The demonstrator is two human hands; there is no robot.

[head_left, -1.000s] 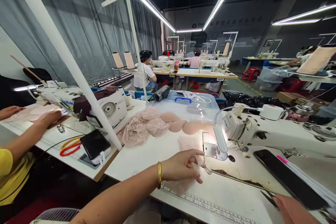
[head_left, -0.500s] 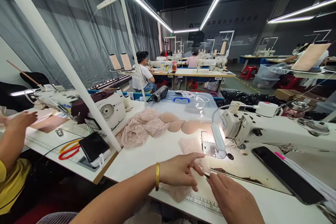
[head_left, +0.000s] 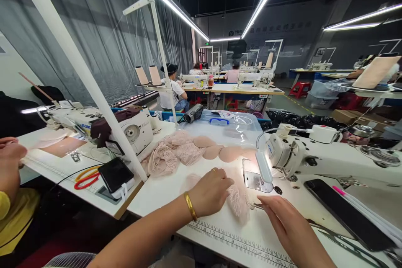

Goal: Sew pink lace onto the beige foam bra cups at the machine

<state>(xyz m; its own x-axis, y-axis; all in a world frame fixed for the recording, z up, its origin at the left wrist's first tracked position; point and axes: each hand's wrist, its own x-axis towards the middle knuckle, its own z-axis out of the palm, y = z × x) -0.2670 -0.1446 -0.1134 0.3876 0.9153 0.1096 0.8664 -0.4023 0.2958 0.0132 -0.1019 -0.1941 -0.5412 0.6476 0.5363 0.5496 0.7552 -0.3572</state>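
Note:
My left hand [head_left: 210, 191], with a gold bangle on the wrist, is closed on a piece of pink lace fabric [head_left: 237, 201] on the white table [head_left: 176, 192], just left of the sewing machine's needle plate [head_left: 253, 180]. My right hand [head_left: 287, 224] lies on the table to the right of the lace, its fingertips at the fabric's edge near a thin metal tool; the fingers are stretched out. The white sewing machine [head_left: 317, 159] stands right behind both hands, its lamp lit.
A heap of pink lace [head_left: 171, 153] and several foam cups [head_left: 220, 152] lie behind my hands. A black phone [head_left: 341, 213] rests at the right. A co-worker in yellow [head_left: 9, 176] sits left at another machine [head_left: 94, 125]. A clear plastic bin [head_left: 229, 125] stands behind.
My left hand has gathered the lace and closed on it, shifting slightly back. My right hand came in from the lower right to the lace. The co-worker's hand drew back.

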